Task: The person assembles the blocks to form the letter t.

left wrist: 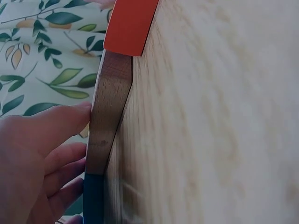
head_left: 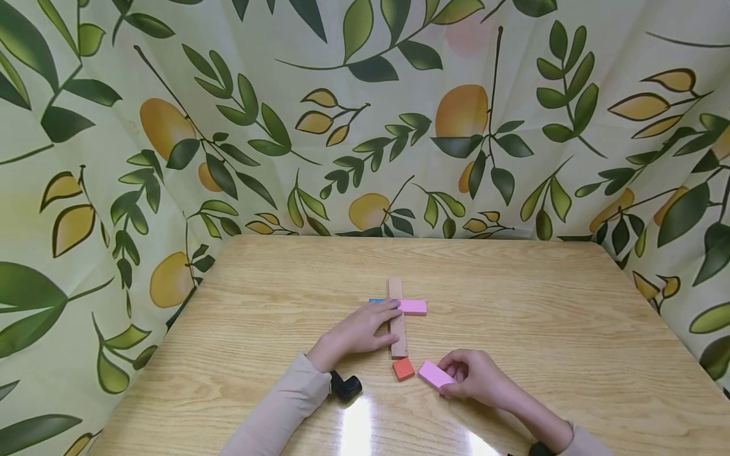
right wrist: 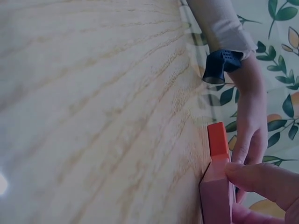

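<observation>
Wooden blocks [head_left: 400,339] form an upright line on the table, crossed by a blue block [head_left: 374,301] on the left and a pink block [head_left: 414,308] on the right. My left hand [head_left: 360,328] rests over the blue block and the wood with its fingers mostly straight; the left wrist view shows its thumb at the wooden block [left wrist: 107,116]. A small red block [head_left: 403,369] lies at the near end of the wood. Right of it, my right hand [head_left: 478,378] pinches a second pink block [right wrist: 216,198] between thumb and fingers, low at the table.
A light wood-grain table [head_left: 542,304] spreads around the blocks. Behind it and along its sides hangs a leaf-and-fruit patterned cloth [head_left: 393,158]. A black wrist camera [head_left: 346,386] sits at the left sleeve [head_left: 279,405].
</observation>
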Demonstrator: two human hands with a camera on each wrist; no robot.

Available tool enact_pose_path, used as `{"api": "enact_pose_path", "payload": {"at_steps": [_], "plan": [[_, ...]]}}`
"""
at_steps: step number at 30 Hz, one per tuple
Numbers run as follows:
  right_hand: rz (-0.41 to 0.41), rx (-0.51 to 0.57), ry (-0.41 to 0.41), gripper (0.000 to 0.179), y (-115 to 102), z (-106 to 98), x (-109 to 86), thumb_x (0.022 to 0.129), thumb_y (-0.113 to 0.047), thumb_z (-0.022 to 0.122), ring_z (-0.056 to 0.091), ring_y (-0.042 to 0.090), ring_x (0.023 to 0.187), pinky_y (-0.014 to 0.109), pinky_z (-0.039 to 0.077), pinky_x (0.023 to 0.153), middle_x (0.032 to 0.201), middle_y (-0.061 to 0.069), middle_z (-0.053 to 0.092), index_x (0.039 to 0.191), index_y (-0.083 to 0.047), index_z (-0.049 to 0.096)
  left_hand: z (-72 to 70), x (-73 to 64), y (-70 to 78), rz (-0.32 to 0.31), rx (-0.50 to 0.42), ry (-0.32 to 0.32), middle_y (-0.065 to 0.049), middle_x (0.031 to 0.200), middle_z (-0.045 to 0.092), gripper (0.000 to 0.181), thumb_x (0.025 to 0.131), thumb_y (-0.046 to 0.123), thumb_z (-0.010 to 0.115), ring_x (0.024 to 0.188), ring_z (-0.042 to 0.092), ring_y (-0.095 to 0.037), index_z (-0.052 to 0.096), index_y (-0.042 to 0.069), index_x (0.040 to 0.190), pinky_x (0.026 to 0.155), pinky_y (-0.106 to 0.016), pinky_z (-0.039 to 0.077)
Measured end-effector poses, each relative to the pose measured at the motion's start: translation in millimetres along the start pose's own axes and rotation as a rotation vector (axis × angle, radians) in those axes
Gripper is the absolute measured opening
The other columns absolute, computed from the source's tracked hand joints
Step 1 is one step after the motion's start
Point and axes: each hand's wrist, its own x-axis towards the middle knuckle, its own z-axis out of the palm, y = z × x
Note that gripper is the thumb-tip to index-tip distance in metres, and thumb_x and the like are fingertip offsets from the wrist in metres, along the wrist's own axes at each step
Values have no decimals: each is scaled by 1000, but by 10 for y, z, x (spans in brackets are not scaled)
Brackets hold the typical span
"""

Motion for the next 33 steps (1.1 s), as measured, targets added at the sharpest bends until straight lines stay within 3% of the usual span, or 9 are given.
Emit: {"api": "enact_pose_path", "payload": {"at_steps": [33], "plan": [[-68, -17, -38, 26, 27, -63, 43, 70, -11, 81, 47, -5, 68, 14, 43, 58, 78, 0, 64, 92, -2, 72, -37, 12, 6, -5, -29, -22, -1, 159, 34, 56, 96, 39, 55, 149, 31, -21, 44, 13, 145, 124, -39, 26]]}}
